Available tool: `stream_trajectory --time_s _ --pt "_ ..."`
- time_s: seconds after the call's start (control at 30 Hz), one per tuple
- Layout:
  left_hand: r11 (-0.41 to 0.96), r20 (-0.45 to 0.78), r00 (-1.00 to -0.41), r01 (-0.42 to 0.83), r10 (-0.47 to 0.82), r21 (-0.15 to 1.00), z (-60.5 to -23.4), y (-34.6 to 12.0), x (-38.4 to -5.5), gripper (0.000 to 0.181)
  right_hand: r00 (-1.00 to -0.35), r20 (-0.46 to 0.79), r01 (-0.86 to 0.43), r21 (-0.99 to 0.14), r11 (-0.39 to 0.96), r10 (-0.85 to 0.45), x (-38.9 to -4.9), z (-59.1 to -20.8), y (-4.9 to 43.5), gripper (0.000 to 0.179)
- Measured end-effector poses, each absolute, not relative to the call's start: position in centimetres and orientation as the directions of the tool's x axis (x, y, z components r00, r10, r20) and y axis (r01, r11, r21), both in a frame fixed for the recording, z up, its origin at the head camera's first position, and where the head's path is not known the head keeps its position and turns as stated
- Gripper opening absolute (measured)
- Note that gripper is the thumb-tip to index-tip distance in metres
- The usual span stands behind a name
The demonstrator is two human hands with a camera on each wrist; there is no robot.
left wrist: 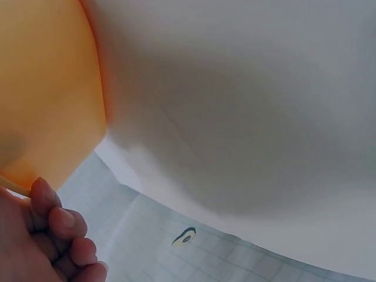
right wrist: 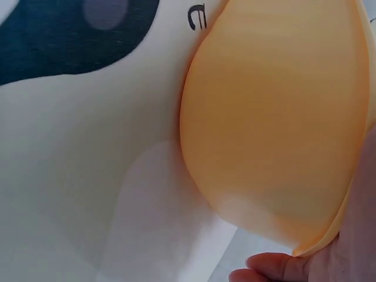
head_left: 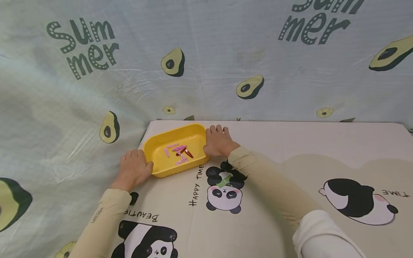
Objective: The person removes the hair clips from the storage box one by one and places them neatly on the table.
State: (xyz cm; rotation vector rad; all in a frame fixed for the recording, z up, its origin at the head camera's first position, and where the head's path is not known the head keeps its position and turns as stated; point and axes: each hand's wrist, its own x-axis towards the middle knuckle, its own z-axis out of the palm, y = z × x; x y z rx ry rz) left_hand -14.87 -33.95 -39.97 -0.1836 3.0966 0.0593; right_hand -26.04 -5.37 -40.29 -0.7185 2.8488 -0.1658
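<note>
A yellow plastic tray (head_left: pixel 175 172) sits at the far left corner of the table, slightly turned. Pink snap hair clips (head_left: pixel 179 148) and a few dark red ones (head_left: pixel 189 153) lie loosely on its floor. My left hand (head_left: pixel 133 168) grips the tray's left end, thumb toward the front corner. At the opposite end, my right hand (head_left: pixel 220 141) holds the rim, fingers at the far side. Both wrist views show the tray's outer wall (right wrist: pixel 270 117) close up, with curled fingertips (left wrist: pixel 67 223) at the rim in the left one.
The table (head_left: pixel 290 139) has a light cover printed with pandas (head_left: pixel 224 197) and words. Behind it and along the left hangs a pale cloth (head_left: pixel 209 53) with avocado prints. The table's left edge runs right beside the tray.
</note>
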Motion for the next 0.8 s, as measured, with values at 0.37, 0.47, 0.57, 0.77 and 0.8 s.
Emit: stream_trajectory --time_s 0.37,0.47,0.57,0.77,0.8 --pt "0.996 -0.024 -0.997 -0.069 -0.068 0.052 -39.9 -32.7 -14.5 0.033 -0.868 -0.129 -0.462 -0.14 0.876 -0.479 -24.7 -40.5 -3.4 0.056" --pt "0.997 -0.017 -0.998 -0.06 -0.059 0.043 -39.9 -32.3 -14.5 0.033 -0.869 -0.109 -0.468 -0.135 0.873 -0.483 -24.3 -40.5 -2.8 0.051" --pt "0.998 -0.017 -0.998 -0.06 -0.059 0.033 -39.9 -31.9 -14.5 0.034 -0.87 -0.085 -0.473 -0.135 0.871 -0.486 -23.8 -40.6 -2.2 0.047" --pt "0.999 -0.033 -0.999 -0.042 -0.042 0.007 -40.1 -31.1 -14.3 0.036 -0.872 -0.08 -0.468 -0.157 0.87 -0.483 -22.6 -40.8 -0.9 0.048" --pt "0.999 -0.033 -0.999 -0.039 -0.039 0.007 -40.1 -31.0 -14.3 0.036 -0.873 -0.079 -0.466 -0.158 0.871 -0.481 -22.4 -40.8 -0.7 0.047"
